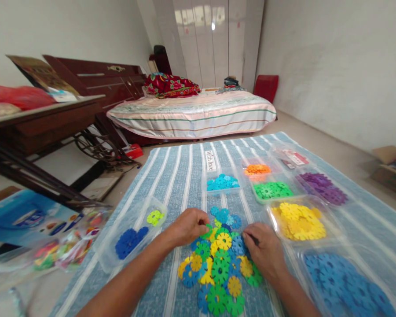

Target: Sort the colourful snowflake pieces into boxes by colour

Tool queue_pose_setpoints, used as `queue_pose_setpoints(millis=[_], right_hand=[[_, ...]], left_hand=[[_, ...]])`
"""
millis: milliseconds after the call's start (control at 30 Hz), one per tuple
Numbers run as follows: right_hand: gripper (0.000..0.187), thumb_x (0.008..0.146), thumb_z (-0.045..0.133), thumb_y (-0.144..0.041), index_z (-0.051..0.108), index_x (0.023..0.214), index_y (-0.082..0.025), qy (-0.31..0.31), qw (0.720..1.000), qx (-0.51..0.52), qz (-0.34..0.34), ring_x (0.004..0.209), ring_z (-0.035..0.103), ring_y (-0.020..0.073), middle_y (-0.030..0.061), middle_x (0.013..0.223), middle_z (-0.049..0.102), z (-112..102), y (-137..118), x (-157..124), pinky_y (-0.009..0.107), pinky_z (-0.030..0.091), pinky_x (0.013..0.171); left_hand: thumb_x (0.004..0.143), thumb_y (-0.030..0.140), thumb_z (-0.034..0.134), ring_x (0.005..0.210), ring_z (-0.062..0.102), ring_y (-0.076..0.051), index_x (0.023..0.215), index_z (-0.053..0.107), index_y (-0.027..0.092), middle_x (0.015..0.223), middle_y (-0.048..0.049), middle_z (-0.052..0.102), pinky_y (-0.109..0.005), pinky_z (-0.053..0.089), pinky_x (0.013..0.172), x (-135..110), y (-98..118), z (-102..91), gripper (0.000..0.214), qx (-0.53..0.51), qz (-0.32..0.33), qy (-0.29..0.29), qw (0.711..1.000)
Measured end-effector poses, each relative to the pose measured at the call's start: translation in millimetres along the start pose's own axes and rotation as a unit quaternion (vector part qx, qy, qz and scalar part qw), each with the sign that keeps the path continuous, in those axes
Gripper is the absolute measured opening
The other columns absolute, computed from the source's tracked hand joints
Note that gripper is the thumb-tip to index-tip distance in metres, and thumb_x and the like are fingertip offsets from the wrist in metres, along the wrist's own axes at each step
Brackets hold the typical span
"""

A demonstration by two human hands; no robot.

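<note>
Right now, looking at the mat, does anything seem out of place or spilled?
Only the left tray: a few lime discs share it with dark blue discs, while each other tray holds one colour. No clear spill.

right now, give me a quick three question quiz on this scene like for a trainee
1. True or false: the purple discs lie to the left of the left hand.
2. Which colour shares the tray with the dark blue discs? A lime, B orange, C purple.
3. What does the right hand rest on?
Key: 1 false, they lie far to the right. 2 A. 3 the joined disc mat, whose green disc the left hand pinches.
</note>
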State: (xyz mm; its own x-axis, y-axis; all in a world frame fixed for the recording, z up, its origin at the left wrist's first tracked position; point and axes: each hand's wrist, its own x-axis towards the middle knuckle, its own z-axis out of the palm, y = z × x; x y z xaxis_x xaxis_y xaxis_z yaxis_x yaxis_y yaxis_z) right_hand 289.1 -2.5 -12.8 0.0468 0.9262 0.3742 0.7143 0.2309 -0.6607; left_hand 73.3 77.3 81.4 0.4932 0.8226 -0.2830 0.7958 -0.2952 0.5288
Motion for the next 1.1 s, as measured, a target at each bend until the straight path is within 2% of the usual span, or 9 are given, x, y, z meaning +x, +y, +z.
queue_pose_setpoints(millis=[167,267,400,533,633,733,833,967,1100], right_hand=[[0.017,0.082,0.049,-0.021,0.063,0.072,-0.021,-0.001,1.0,0.003,0.007,0.078,0.054,0.0166,0.0017,0.077,0.063,1.0,0.0,-0.6,0.029,0.04,0.074],[0.016,0.082,0.049,-0.02,0.063,0.073,-0.021,-0.007,1.0,0.009,0.008,0.078,0.054,0.0166,0.0012,0.076,0.063,1.3,-0.4,-0.7,0.029,0.039,0.073],[0.016,0.082,0.049,-0.021,0.063,0.073,-0.021,-0.003,1.0,0.013,0.008,0.077,0.053,0.0169,0.0017,0.077,0.063,1.5,0.0,-1.1,0.029,0.039,0.072],[0.016,0.082,0.049,-0.021,0.062,0.072,-0.02,-0.005,1.0,0.016,0.011,0.076,0.053,0.0166,0.0018,0.075,0.063,0.6,0.0,-0.8,0.028,0.039,0.071],[0.016,0.082,0.049,-0.021,0.061,0.071,-0.02,-0.004,1.0,0.021,0.014,0.075,0.053,0.0162,0.0016,0.075,0.062,-0.4,-0.6,-0.3,0.028,0.038,0.07],[0.016,0.082,0.05,-0.021,0.062,0.071,-0.02,-0.002,1.0,0.017,0.013,0.075,0.053,0.0161,0.0013,0.075,0.062,-0.5,-1.1,-0.1,0.027,0.038,0.07],[0.016,0.082,0.05,-0.021,0.062,0.071,-0.021,-0.004,1.0,0.011,0.015,0.075,0.053,0.0159,0.0006,0.074,0.062,-0.5,-1.5,-0.2,0.027,0.037,0.07],[0.016,0.082,0.05,-0.022,0.062,0.071,-0.021,-0.009,1.0,0.007,0.014,0.075,0.052,0.0159,0.0,0.074,0.062,-0.9,-0.6,-0.5,0.027,0.037,0.07],[0.016,0.082,0.05,-0.024,0.061,0.071,-0.021,-0.015,1.0,0.002,0.007,0.076,0.052,0.0164,0.0006,0.075,0.062,-1.2,1.5,-1.0,0.028,0.038,0.071]], left_hand=[[0.066,0.03,0.054,0.05,0.048,-0.01,0.063,0.06,0.015,0.05,0.0044,0.051,-0.019,0.034,0.049,10.3,5.9,-1.2,0.016,-0.11,-0.024,0.001,0.994],[0.066,0.028,0.054,0.048,0.052,-0.01,0.064,0.061,0.015,0.05,0.0042,0.054,-0.019,0.036,0.047,26.0,18.2,1.4,0.015,-0.144,-0.023,0.012,0.989],[0.067,0.023,0.056,0.046,0.053,-0.009,0.064,0.062,0.013,0.047,0.0043,0.052,-0.018,0.037,0.046,58.5,56.3,5.2,0.012,-0.185,0.004,0.059,0.981],[0.071,0.017,0.054,0.054,0.059,-0.011,0.096,0.064,0.01,0.059,0.0006,0.06,-0.02,0.044,0.05,91.7,101.3,2.6,0.028,-0.31,0.036,0.104,0.944],[0.071,0.019,0.056,0.061,0.061,-0.012,0.104,0.062,0.01,0.065,-0.0012,0.063,-0.021,0.045,0.053,99.8,113.8,-4.3,0.034,-0.292,0.067,0.126,0.946],[0.071,0.02,0.056,0.058,0.058,-0.011,0.087,0.066,0.012,0.06,0.0009,0.06,-0.02,0.041,0.052,86.4,99.2,-11.4,0.02,-0.181,0.086,0.1,0.975],[0.07,0.019,0.054,0.055,0.054,-0.01,0.07,0.065,0.014,0.056,0.0024,0.057,-0.02,0.036,0.052,59.9,67.5,-14.5,0.012,-0.043,0.08,0.039,0.995],[0.065,0.016,0.053,0.055,0.05,-0.011,0.062,0.063,0.016,0.055,0.002,0.055,-0.021,0.03,0.052,28.5,25.2,-8.4,0.01,0.112,0.057,-0.023,0.992],[0.061,0.016,0.053,0.057,0.047,-0.012,0.059,0.06,0.017,0.057,0.0019,0.053,-0.023,0.024,0.052,14.8,3.2,4.1,0.008,0.16,0.031,-0.041,0.986]])
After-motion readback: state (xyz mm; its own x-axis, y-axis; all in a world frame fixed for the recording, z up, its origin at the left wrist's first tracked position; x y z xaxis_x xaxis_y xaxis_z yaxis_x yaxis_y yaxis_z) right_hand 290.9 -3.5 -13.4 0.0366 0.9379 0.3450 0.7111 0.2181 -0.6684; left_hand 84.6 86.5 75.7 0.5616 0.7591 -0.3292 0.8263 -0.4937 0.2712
